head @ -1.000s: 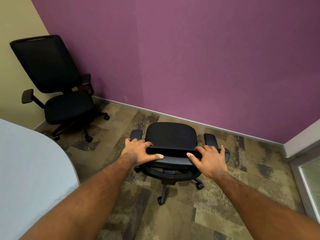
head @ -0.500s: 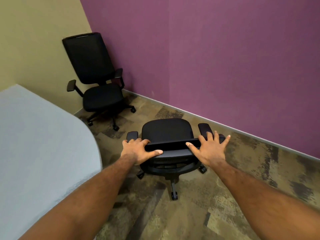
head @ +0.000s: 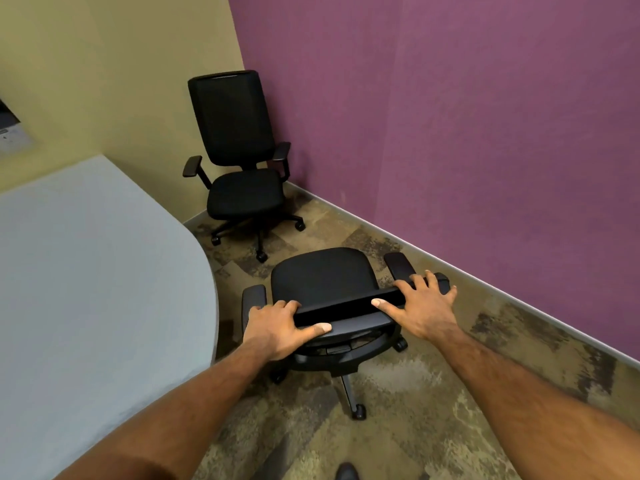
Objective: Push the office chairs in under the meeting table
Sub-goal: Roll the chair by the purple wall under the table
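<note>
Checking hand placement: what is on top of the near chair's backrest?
Both hands rest on the near chair's backrest: left hand curled over it, right hand spread flat. The rim beneath them is hidden.

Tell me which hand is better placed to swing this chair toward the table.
Right, probably. The right hand lies open on the backrest top on the side away from the table, so pushing drives the near chair tableward. The left hand, gripping the near end, would mostly pivot.
</note>
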